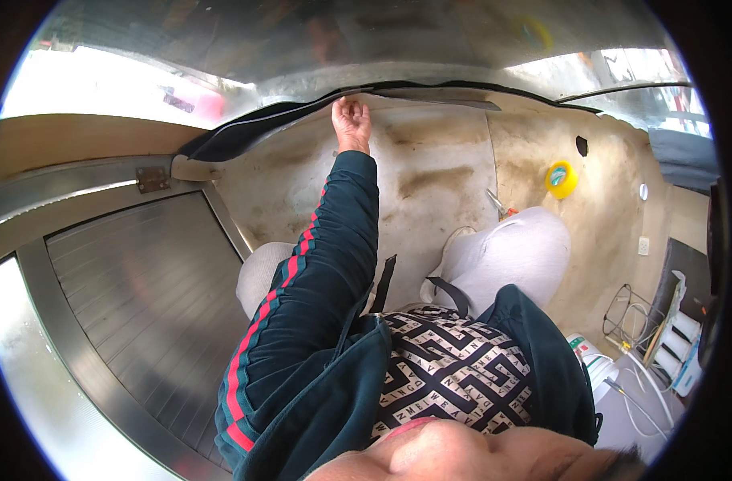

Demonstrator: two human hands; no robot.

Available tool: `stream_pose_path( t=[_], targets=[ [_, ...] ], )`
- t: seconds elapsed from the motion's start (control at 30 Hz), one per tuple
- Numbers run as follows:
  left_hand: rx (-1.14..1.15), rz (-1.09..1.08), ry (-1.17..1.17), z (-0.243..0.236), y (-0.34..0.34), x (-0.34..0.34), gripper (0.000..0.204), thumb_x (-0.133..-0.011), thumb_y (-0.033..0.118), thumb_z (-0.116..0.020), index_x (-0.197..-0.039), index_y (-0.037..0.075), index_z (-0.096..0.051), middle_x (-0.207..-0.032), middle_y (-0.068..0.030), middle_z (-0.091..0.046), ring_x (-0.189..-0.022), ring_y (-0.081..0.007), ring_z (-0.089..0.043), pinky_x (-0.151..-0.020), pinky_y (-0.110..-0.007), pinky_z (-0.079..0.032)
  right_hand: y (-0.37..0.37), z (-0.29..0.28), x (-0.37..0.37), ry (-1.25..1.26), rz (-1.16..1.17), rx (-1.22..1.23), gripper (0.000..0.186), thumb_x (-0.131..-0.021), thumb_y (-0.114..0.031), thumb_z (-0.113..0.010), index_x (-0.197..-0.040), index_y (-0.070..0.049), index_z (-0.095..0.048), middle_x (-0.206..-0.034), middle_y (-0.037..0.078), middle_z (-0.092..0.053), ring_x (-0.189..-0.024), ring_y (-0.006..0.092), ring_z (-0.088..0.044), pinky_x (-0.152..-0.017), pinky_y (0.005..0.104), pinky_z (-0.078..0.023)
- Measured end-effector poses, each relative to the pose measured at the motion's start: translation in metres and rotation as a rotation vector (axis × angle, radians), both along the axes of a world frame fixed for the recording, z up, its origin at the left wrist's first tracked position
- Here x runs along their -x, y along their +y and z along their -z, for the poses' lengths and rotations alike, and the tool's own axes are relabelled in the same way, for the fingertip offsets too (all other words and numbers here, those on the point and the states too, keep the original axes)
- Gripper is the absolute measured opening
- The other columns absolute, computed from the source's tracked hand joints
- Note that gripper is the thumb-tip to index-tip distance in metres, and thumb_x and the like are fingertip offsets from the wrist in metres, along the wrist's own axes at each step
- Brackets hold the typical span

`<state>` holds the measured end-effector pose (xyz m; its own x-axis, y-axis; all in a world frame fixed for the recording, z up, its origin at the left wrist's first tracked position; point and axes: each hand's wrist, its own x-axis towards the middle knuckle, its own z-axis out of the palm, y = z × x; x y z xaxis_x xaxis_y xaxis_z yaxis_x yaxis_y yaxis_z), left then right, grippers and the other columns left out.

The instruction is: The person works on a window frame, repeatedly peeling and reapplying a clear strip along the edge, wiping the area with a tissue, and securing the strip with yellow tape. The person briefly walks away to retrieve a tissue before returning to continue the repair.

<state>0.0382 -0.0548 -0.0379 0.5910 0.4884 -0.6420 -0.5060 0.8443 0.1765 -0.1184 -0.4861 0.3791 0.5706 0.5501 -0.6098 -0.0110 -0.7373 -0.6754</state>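
Observation:
My left hand (351, 124) reaches forward in a dark green sleeve with a red stripe. Its fingers are curled at the edge of a thin black sheet (246, 132), which runs in a wavy line along the foot of a shiny metal surface (382, 40). The fingertips seem to pinch that edge, though the exact grip is small in view. A narrow grey strip (454, 100) extends along the sheet to the right of the hand. My right hand is out of view; its upper sleeve drops behind my body.
A yellow tape roll (560, 179) rests on the stained beige surface (438, 148). Beside my knee lies a small tool with an orange handle (506, 212). A ribbed metal panel (141, 280) is at left. A white bucket (594, 365) and wire rack (632, 317) stand at lower right.

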Motion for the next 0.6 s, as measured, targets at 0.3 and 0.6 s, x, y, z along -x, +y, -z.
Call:
stream_pose_path(
  t=[0.3, 0.6],
  targets=[
    [-0.358, 0.383, 0.335, -0.027, 0.015, -0.006, 0.053, -0.078, 0.055, -0.082, -0.081, 0.011, -0.053, -0.076, 0.004, -0.043, -0.073, -0.0096, -0.039, -0.088, -0.032, -0.044, 0.024, -0.037, -0.075, -0.415, -0.245, 0.189, 0.023, -0.087, 0.003, -0.058, -0.109, 0.001, -0.066, -0.119, 0.015, -0.058, -0.109, 0.0273, -0.062, -0.092, 0.0335, -0.049],
    [-0.492, 0.39, 0.611, -0.04, 0.005, -0.015, 0.066, -0.075, 0.067, -0.078, -0.073, 0.008, -0.05, -0.072, 0.0014, -0.045, -0.066, -0.012, -0.037, -0.057, -0.033, -0.034, 0.198, 0.177, -0.27, -0.594, 0.156, -0.225, 0.016, -0.093, -0.009, -0.068, -0.106, 0.0, -0.064, -0.089, 0.003, -0.064, -0.076, 0.0098, -0.063, -0.069, 0.024, -0.052]
  ],
)
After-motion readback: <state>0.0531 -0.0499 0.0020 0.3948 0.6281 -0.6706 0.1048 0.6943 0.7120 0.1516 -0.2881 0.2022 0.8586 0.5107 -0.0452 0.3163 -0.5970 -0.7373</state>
